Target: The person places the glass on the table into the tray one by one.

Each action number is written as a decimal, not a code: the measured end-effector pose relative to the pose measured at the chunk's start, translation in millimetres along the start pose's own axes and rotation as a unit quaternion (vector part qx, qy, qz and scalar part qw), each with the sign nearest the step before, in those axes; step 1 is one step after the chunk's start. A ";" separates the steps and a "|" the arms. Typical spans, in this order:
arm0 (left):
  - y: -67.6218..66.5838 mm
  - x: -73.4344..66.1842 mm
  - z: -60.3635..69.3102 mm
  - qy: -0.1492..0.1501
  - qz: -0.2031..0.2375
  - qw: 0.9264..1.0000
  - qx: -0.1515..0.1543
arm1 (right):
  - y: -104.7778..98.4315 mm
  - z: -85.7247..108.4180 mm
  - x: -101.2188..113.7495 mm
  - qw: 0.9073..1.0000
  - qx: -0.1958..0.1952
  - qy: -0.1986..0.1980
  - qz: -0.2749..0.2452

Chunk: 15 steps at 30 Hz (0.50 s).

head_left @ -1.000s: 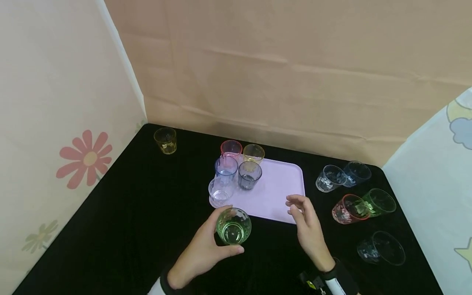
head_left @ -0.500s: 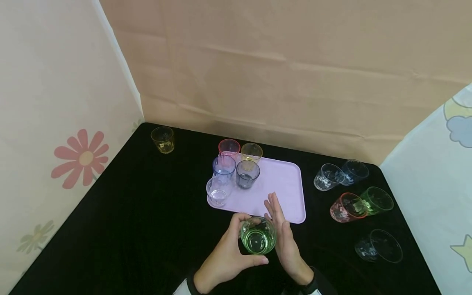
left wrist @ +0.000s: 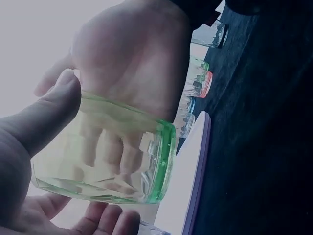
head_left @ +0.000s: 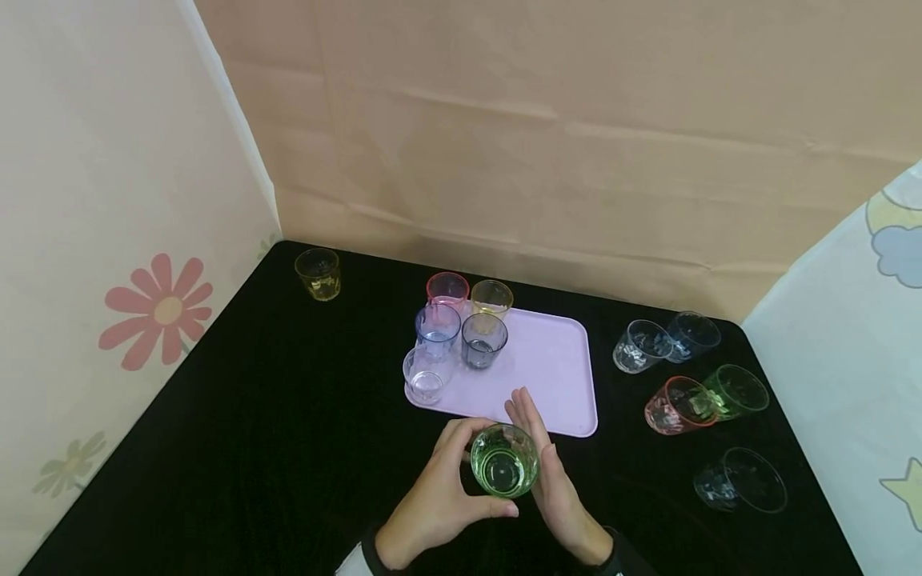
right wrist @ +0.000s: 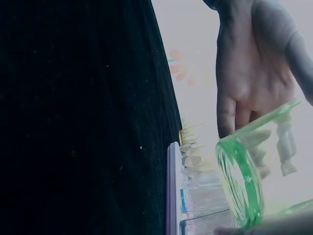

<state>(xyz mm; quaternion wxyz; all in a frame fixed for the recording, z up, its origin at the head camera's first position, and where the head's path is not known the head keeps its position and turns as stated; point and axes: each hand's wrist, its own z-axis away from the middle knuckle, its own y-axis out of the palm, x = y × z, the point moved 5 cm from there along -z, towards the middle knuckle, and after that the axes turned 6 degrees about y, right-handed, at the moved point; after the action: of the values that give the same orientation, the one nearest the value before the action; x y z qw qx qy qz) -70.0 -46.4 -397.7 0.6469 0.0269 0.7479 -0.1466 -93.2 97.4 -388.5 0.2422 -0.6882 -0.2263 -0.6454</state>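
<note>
From here I see the left hand point(head_left: 441, 494) wrapped round the green glass point(head_left: 504, 464), lower centre; right hand point(head_left: 551, 485) straight-fingered alongside. Maybe halfway, I'd guess: five glasses point(head_left: 483, 344) on the tray point(head_left: 553, 360), five others point(head_left: 677, 406) right, a yellow one point(head_left: 318, 277) upper left.

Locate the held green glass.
In the head view, low center: the left hand grips the green glass beside the right hand, nearer the camera than the tray.
</note>
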 end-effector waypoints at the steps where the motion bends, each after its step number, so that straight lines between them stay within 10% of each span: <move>1: -1.0 0.5 -0.2 0.000 -0.004 1.000 -0.002 | 0.1 0.6 -0.1 1.000 0.007 0.002 0.000; 15: -13.4 7.2 -1.6 -0.008 0.034 0.999 -0.037 | -3.6 7.8 -4.8 0.998 0.061 -0.014 -0.006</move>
<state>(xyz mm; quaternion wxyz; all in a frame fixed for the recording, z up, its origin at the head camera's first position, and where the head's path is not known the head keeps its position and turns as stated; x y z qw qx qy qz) -75.8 -59.8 -402.0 0.6578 0.0276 0.7464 -0.0969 -89.7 105.0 -393.6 0.2769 -0.6797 -0.2724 -0.6221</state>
